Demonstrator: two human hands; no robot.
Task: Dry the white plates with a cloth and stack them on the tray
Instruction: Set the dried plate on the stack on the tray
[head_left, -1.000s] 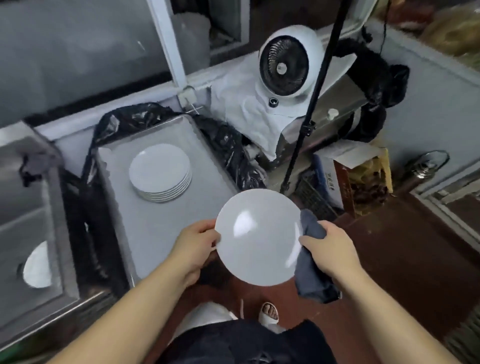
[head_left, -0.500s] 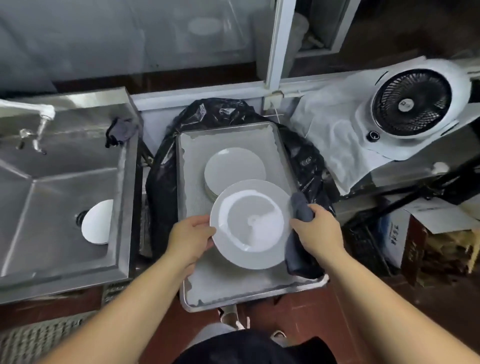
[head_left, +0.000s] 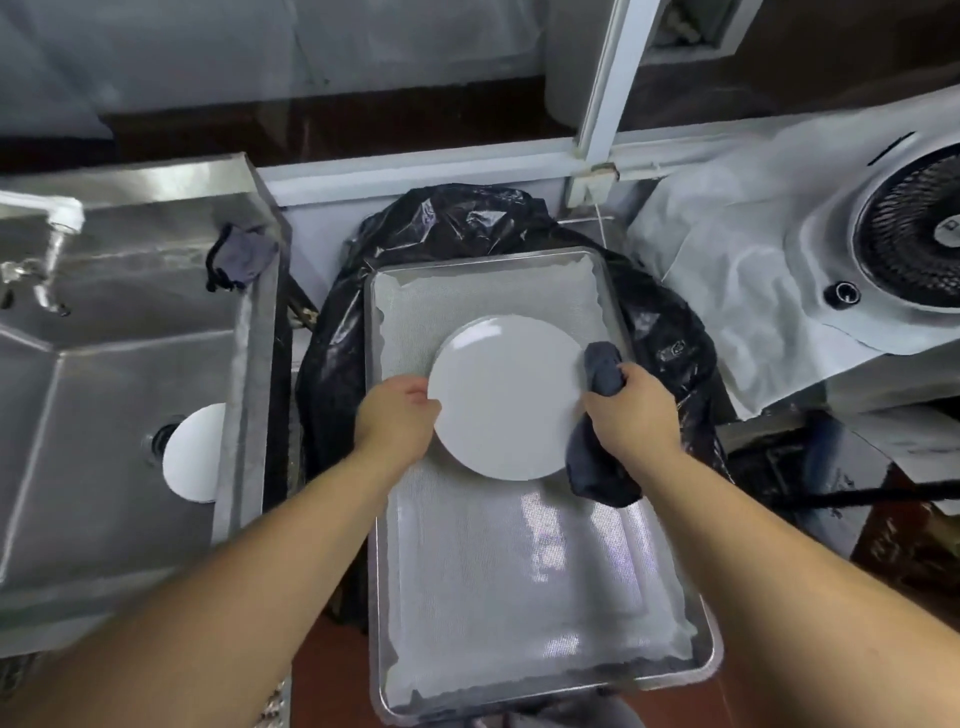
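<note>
Right now both hands hold a round white plate (head_left: 506, 400) over the far half of a rectangular metal tray (head_left: 711, 652) lined with pale mesh matting. The left hand (head_left: 397, 418) takes the plate's left edge, its grip narrow, thumb on top of the rim and fingers hidden beneath. The right hand (head_left: 631, 410) is at the plate's right edge, its grip closed round a dark grey cloth (head_left: 597, 467) that bunches above the knuckles and hangs below the wrist. A thin white rim (head_left: 470, 328) shows just past the plate's far left edge, touching or nearly so; whether the held plate already rests on it cannot be told. The tray lies on a crumpled black plastic bag (head_left: 447, 218). To the left stands a stainless steel sink (head_left: 78, 389) with another round white plate (head_left: 195, 452) lying in its basin near the drain, and a small dark rag (head_left: 241, 257) draped on its right wall. At far right sits a white round fan (head_left: 909, 244).
</note>
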